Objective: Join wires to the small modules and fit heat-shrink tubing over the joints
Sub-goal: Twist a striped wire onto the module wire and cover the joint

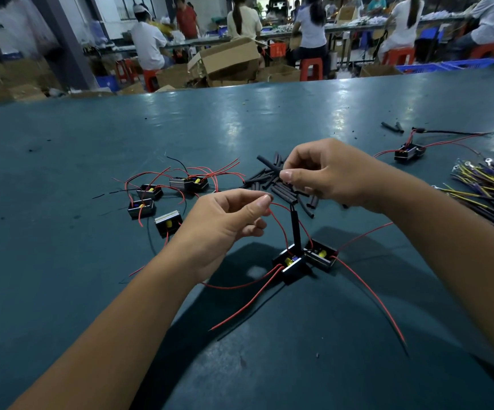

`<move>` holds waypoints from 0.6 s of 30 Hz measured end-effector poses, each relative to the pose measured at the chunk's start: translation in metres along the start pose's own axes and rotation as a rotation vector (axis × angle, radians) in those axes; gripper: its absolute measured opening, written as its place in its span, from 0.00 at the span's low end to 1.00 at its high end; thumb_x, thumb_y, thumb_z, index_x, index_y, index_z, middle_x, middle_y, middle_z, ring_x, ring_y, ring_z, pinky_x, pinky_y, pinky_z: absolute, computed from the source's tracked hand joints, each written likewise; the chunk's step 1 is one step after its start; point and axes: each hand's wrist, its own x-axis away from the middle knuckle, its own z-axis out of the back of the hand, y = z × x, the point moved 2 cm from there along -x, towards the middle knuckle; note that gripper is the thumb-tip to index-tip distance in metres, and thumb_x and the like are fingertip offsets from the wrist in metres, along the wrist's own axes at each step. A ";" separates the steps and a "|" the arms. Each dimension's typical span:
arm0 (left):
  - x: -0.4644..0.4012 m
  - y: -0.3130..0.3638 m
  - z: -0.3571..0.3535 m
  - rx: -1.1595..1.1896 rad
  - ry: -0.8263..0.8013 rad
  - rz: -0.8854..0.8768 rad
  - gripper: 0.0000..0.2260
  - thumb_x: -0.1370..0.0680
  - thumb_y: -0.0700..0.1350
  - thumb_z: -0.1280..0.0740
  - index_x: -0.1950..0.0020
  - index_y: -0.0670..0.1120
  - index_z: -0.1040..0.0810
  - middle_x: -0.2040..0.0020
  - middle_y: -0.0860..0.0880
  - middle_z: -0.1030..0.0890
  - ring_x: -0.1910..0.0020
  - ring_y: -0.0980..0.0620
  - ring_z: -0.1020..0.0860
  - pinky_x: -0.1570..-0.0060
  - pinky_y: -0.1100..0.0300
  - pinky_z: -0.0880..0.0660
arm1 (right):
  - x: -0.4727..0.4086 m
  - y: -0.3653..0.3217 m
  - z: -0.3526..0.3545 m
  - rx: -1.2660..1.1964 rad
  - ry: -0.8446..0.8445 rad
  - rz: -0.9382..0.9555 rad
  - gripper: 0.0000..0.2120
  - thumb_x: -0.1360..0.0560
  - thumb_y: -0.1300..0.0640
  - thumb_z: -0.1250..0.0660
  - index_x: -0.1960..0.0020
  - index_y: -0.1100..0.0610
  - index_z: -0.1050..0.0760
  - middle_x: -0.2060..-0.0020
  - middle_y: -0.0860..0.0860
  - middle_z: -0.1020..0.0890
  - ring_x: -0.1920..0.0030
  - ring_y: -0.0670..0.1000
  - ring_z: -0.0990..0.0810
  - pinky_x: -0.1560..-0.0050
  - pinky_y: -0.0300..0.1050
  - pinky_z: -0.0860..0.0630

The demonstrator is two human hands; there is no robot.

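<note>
My left hand (225,223) pinches the end of a red wire (278,223) between thumb and forefinger. That wire runs down to two small black modules (304,258) lying together on the table below my hands. A black tube piece (295,229) stands upright over the wires above them. My right hand (328,173) pinches a separate piece of black heat-shrink tubing (268,164), held just above and right of the wire end. A loose pile of heat-shrink pieces (281,187) lies under the right hand.
Several more modules with red wires (165,196) lie left of centre on the teal table (239,122). One wired module (408,151) sits at the right, and a bundle of yellow and black terminal wires (488,190) at the far right. People work at benches behind.
</note>
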 end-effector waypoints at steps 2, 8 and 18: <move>0.001 0.002 -0.001 -0.111 0.067 -0.079 0.15 0.29 0.49 0.28 0.48 0.40 0.16 0.62 0.49 0.18 0.67 0.54 0.23 0.66 0.64 0.25 | 0.002 -0.004 0.000 0.004 -0.041 0.050 0.06 0.23 0.53 0.29 0.56 0.55 0.21 0.70 0.49 0.22 0.70 0.43 0.28 0.69 0.36 0.30; 0.004 0.008 -0.002 -0.212 0.152 -0.275 0.07 0.28 0.48 0.27 0.53 0.47 0.15 0.65 0.55 0.18 0.67 0.63 0.24 0.64 0.73 0.29 | 0.003 -0.011 -0.008 0.054 -0.151 0.125 0.05 0.26 0.52 0.26 0.57 0.52 0.19 0.66 0.54 0.20 0.68 0.45 0.27 0.67 0.38 0.31; 0.000 0.012 0.013 -0.124 0.402 -0.342 0.07 0.20 0.46 0.30 0.57 0.45 0.18 0.65 0.50 0.18 0.68 0.53 0.25 0.71 0.63 0.28 | 0.002 -0.006 -0.014 0.271 -0.182 0.020 0.25 0.39 0.27 0.30 0.55 0.46 0.18 0.63 0.36 0.16 0.61 0.35 0.18 0.59 0.32 0.25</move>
